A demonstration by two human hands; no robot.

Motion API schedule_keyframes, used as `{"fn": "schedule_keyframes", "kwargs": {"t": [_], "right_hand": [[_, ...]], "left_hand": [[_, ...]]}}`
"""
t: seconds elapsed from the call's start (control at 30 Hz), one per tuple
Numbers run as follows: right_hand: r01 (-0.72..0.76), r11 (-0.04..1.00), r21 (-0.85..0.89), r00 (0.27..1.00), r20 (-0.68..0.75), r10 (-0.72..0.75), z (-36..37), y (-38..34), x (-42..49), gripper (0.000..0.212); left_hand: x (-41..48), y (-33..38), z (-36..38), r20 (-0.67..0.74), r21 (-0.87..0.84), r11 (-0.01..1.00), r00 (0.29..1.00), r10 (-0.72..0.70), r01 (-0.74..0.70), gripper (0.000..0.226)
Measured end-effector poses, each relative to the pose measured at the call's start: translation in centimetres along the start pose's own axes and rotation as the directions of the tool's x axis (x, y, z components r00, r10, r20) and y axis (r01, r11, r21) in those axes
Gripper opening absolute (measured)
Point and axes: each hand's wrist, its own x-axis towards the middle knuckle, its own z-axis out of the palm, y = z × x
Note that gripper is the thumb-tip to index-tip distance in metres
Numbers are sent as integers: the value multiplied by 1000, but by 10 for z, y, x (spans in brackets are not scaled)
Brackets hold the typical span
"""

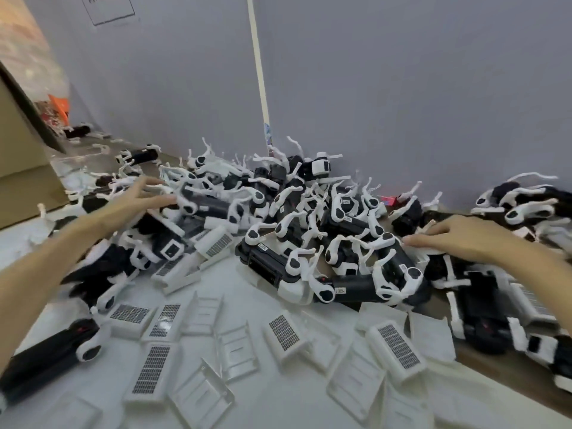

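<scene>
Grey wall folding into a corner, table pushed against it, mostly under a white sheet. Left hand out ahead and to the left, fingers straight and spread, gripping nothing, fingertips at or just over the left flank of the heap; too blurred to tell touch from hover. Right hand palm down, fingers straight and close together, laid on the heap's right flank, holding nothing. Between the two hands, the heap itself: black toy bodies with white legs tangled every way, no shared axis piece by piece, yet as a mass running left to right along the wall, straight ahead of both wrists. About equally near to either hand, the left reaching slightly deeper. Probably a two-handed gather or pull toward the near edge to come, hence the relation to mind: hands bracketing the mass from its outer flanks, its near face open toward the body. Nearer than the heap, trays, white and gridded, scattered flat on the sheet. Far left, cardboard box, cut off by the frame. Lower layers of the heap hidden; right end lost past the picture's edge; pieces under the left forearm covered.
</scene>
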Motion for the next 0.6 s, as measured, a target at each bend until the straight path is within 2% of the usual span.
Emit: {"fn": "schedule_keyframes", "kwargs": {"t": [0.07, 0.1, 0.2, 0.27, 0.43, 0.5, 0.6], "right_hand": [[18, 998, 54, 1000, -24, -16, -1, 10, -8, 74], [28, 998, 64, 999, -27, -26, -2, 16, -13, 73], [42, 999, -33, 999, -15, -43, 0, 29, -36, 82], [28, 997, -69, 998, -58, -32, 3, 37, -56, 84], [-40, 998, -53, 998, -54, 37, 3, 62, -108, 111], [-69, 998, 12, 996, -55, 69, 1, 68, -134, 108], [13, 1000, 13, 979, -202, -10, -1, 66, -170, 90]], "left_hand": [[-26, 22, 25, 21, -83, 993, 996, 89, -87, 73], [-39, 33, 36, 44, -112, 987, 992, 119, -113, 76], [-73, 64, 64, 132, -200, 967, 974, 185, -157, 88], [-93, 83, 85, 186, -224, 959, 959, 215, -172, 95], [-142, 119, 129, 241, -262, 929, 914, 326, -263, 84], [-164, 131, 145, 258, -282, 910, 889, 378, -305, 77], [-204, 150, 177, 323, -284, 889, 837, 442, -360, 72]]}}
